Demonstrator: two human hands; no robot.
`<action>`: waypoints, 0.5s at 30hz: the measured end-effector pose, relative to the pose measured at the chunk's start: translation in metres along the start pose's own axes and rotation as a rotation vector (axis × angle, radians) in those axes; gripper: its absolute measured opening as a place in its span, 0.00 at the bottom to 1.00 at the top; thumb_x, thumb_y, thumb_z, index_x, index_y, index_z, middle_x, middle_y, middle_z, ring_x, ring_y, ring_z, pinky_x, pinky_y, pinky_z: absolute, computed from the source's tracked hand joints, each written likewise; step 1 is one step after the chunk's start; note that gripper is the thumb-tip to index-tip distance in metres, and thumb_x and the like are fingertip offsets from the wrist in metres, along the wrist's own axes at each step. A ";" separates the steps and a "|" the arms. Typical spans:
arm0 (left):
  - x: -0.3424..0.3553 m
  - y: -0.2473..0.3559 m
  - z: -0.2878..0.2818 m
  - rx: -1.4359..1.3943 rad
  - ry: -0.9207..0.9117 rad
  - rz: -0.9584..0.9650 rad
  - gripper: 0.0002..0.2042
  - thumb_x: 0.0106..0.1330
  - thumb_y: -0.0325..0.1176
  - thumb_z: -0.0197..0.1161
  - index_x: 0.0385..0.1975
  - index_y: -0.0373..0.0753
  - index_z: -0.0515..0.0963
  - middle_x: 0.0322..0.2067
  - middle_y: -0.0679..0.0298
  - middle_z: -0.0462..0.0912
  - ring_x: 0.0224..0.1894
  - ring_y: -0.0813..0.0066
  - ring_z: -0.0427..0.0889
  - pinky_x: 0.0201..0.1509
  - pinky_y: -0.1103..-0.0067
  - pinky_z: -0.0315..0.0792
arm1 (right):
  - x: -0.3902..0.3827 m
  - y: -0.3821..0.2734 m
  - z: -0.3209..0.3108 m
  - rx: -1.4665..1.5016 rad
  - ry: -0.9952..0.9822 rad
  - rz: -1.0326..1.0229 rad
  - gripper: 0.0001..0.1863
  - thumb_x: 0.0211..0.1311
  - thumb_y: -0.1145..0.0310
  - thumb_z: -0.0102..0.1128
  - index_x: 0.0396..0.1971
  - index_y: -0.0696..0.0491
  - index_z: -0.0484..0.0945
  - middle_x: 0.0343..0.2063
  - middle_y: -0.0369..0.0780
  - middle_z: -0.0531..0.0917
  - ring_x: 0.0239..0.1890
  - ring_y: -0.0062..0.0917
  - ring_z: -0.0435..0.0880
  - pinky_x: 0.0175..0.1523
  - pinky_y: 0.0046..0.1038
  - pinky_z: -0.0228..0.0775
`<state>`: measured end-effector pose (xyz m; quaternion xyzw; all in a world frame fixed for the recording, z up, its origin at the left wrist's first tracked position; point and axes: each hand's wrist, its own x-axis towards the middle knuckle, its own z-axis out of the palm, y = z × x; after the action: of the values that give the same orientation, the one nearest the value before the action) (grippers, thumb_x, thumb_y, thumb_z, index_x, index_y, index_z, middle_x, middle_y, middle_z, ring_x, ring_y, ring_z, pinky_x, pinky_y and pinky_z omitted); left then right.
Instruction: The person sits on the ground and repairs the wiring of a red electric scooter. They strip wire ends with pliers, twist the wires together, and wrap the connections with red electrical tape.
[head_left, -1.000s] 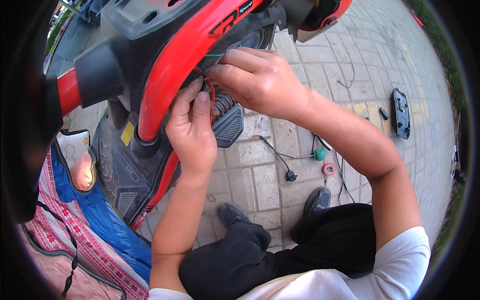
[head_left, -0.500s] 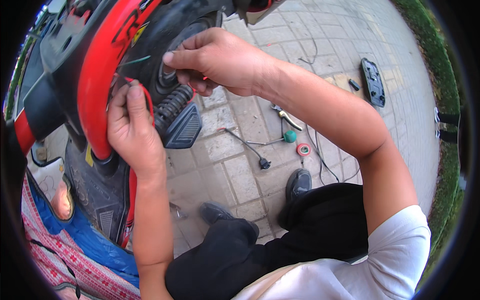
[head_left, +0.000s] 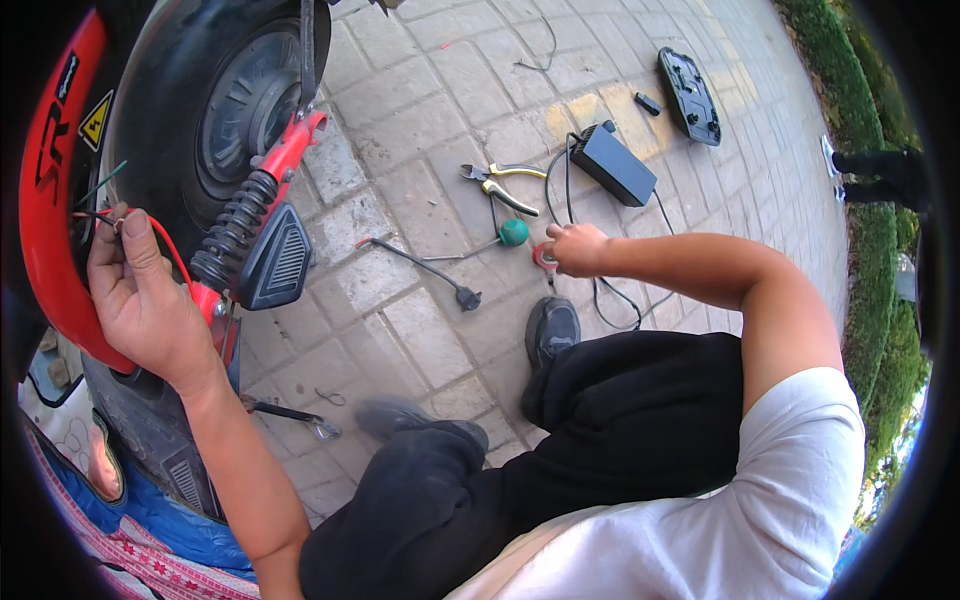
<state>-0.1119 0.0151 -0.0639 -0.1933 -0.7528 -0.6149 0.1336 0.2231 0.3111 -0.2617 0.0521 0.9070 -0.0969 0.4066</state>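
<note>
My left hand (head_left: 145, 290) is closed, thumb against fingertips, pinching the joined ends of a red wire (head_left: 172, 245) and a dark wire beside the red body panel (head_left: 70, 190) of a scooter. Close by, a loose green wire (head_left: 105, 182) sticks out. Down on the paving, my right hand (head_left: 580, 250) has its fingers closed at a red roll of tape (head_left: 543, 257), partly covering it. Left of the roll lies a screwdriver with a green ball handle (head_left: 513, 233). Cutting pliers (head_left: 503, 186) with yellow-and-black handles rest beyond it.
Farther off lie a black power adapter (head_left: 613, 165) with cables, a small black piece (head_left: 648, 103) and a black plastic cover (head_left: 688, 97). A short plug lead (head_left: 430, 267) lies nearer. The scooter's wheel (head_left: 245, 105) and shock absorber (head_left: 235, 230) stand left. Another person's legs (head_left: 880, 175) show far right.
My right hand has left the wires and moved down to the tape roll on the ground. My left hand still pinches the wires. The view has shifted right, bringing the adapter into sight.
</note>
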 end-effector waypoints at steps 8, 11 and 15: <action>-0.004 0.027 0.022 -0.346 0.044 -0.243 0.14 0.75 0.39 0.56 0.35 0.33 0.77 0.16 0.77 0.61 0.17 0.92 0.55 0.19 0.86 0.48 | 0.004 0.003 0.054 -0.147 0.403 -0.080 0.16 0.55 0.54 0.64 0.40 0.46 0.80 0.43 0.41 0.75 0.43 0.35 0.80 0.44 0.37 0.73; -0.002 0.032 0.021 -0.495 0.019 -0.321 0.15 0.75 0.40 0.54 0.32 0.35 0.76 0.15 0.77 0.59 0.16 0.90 0.54 0.18 0.85 0.48 | 0.004 0.009 0.057 -0.086 0.375 -0.053 0.14 0.56 0.54 0.62 0.39 0.43 0.80 0.39 0.39 0.76 0.42 0.33 0.80 0.44 0.36 0.70; 0.003 0.035 0.002 -0.716 -0.103 -0.435 0.14 0.75 0.40 0.55 0.32 0.36 0.76 0.15 0.75 0.59 0.15 0.88 0.55 0.18 0.84 0.50 | -0.003 0.000 0.036 0.047 0.372 -0.081 0.12 0.53 0.60 0.65 0.38 0.44 0.79 0.37 0.40 0.77 0.40 0.35 0.81 0.45 0.38 0.71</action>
<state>-0.0992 0.0229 -0.0325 -0.0944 -0.5206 -0.8411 -0.1125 0.2509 0.3034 -0.2832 0.0422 0.9654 -0.1228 0.2262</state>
